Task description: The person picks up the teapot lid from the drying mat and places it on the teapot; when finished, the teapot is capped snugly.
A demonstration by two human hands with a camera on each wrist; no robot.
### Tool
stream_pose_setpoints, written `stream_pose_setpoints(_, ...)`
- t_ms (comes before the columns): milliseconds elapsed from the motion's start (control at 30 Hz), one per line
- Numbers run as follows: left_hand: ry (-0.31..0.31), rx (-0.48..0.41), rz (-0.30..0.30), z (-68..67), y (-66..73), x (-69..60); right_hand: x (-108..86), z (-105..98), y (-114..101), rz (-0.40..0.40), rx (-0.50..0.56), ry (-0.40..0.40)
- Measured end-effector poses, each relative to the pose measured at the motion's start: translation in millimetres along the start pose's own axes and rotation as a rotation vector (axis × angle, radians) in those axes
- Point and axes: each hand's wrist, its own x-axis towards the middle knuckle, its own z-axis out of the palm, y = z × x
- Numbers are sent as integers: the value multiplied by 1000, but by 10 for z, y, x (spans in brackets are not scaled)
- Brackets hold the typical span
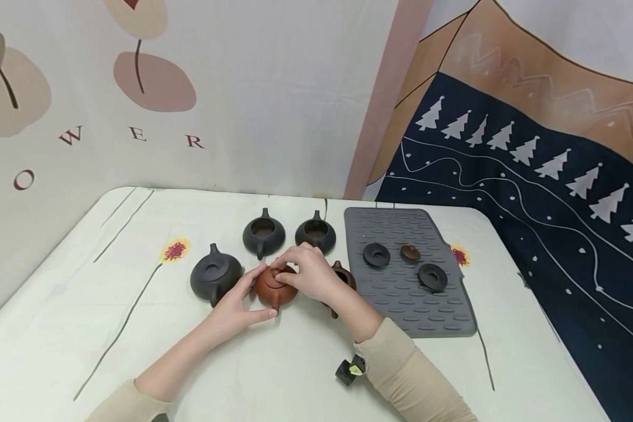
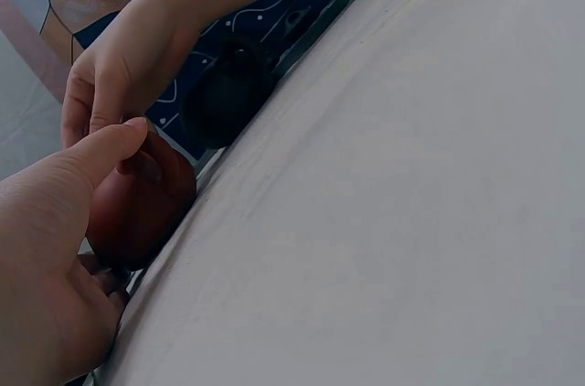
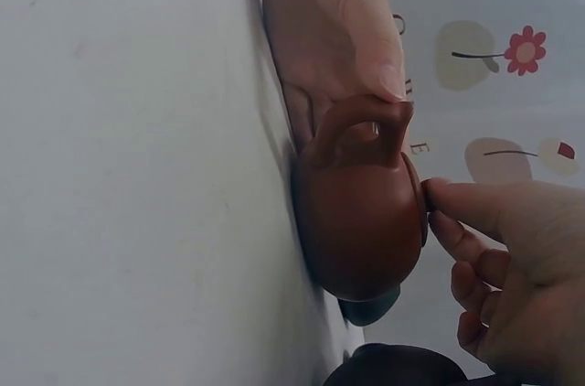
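Note:
On the white table stands a small reddish-brown teapot (image 1: pixel 269 294), its handle toward me. My left hand (image 1: pixel 231 313) holds it from the left, with the thumb at the handle and the fingers along the far side. From the right, my right hand (image 1: pixel 313 274) pinches the knob of the teapot's lid (image 3: pixel 423 212), which sits on the opening. To the left is a dark grey teapot (image 1: pixel 216 274) with its lid on. Behind stand two black teapots without lids, the left one (image 1: pixel 250 241) and the right one (image 1: pixel 327 241). My right hand partly hides a brown teapot (image 1: pixel 350 275).
A grey ridged mat (image 1: pixel 401 313) lies to the right. On it are two black lids, one nearer the left (image 1: pixel 376 255) and one nearer the right (image 1: pixel 432 278), plus a small brown lid (image 1: pixel 410 252). Printed cloth (image 1: pixel 274 117) hangs behind the table.

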Motion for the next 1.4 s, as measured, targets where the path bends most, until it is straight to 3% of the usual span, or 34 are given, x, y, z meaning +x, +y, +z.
stream_pose_setpoints(467, 3, 16, -20, 7, -3, -20, -140, -141, -56, -28, 52, 68)
stream_pose_setpoints(933, 8, 8, -7, 15, 6, -10, -460, -431, 57, -70, 61, 162)
stream_pose_setpoints(1200, 12, 3, -5, 7, 13, -6, -689, -646, 183, -63, 61, 227)
stream_pose_setpoints(1400, 11, -4, -10, 7, 9, -10, -867, -800, 294, 8, 12, 256)
